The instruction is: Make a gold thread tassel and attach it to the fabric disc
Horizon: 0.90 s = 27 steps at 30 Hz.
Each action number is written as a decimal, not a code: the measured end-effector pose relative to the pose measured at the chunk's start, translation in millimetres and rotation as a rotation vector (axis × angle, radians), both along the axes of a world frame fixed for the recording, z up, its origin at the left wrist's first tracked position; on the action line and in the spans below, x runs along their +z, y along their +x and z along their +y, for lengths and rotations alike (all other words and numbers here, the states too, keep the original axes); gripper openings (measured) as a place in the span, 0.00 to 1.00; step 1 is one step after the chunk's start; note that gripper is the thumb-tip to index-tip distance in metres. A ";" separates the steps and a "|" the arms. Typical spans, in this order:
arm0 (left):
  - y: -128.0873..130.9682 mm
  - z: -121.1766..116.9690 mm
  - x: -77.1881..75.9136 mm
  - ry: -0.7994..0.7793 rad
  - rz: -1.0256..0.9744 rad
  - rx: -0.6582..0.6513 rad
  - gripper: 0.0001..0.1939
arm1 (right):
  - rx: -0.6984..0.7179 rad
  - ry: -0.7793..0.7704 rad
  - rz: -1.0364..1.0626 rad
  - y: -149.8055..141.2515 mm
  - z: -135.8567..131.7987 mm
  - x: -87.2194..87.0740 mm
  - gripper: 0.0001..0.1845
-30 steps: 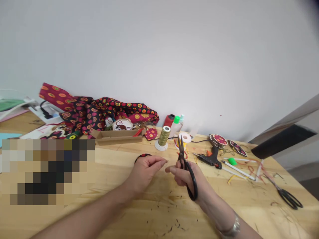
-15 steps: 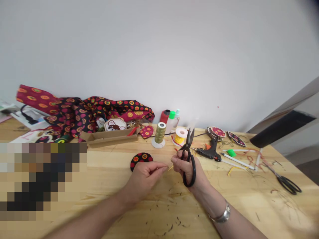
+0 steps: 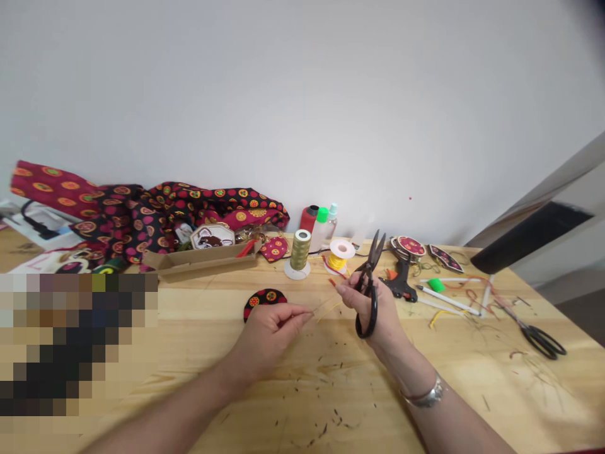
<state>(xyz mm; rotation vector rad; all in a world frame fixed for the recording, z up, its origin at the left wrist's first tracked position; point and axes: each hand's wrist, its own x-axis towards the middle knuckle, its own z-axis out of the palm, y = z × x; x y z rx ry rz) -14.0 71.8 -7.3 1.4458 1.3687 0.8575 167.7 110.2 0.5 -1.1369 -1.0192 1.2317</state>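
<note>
My left hand [image 3: 274, 328] pinches a thin thread [image 3: 324, 306] between thumb and fingertips. The thread stretches across to my right hand [image 3: 373, 309], whose fingers are closed around black-handled scissors [image 3: 371, 271] with the blades pointing up. What the right fingertips pinch is too small to make out fully. A round patterned fabric piece [image 3: 265, 299] lies on the table just behind my left hand, partly covered by it. Beyond the hands stand a spool of yellow cord [image 3: 341, 257] and a cone of olive thread [image 3: 300, 251].
A glue gun [image 3: 401, 280] lies to the right, near a green piece [image 3: 435, 285] and white sticks. A second pair of scissors [image 3: 543, 340] rests at the right edge. Patterned cloth [image 3: 212, 202] and a cardboard tray [image 3: 203, 261] sit at the back left. Thread scraps litter the wooden table [image 3: 265, 403].
My right hand has moved right and slightly up with the scissors, away from my left hand. More thread shows between the two hands.
</note>
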 end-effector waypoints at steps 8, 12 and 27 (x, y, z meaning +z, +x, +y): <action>-5.2 6.7 3.7 -0.013 0.063 -0.002 0.15 | -0.018 0.037 -0.045 5.9 3.0 -0.7 0.18; -10.5 9.3 2.9 -0.184 -0.052 -0.141 0.15 | -0.036 0.067 -0.098 7.2 1.7 2.1 0.17; 1.6 -0.1 -0.2 -0.169 -0.426 -0.059 0.22 | 0.245 0.210 -0.330 -13.0 -30.5 -13.7 0.10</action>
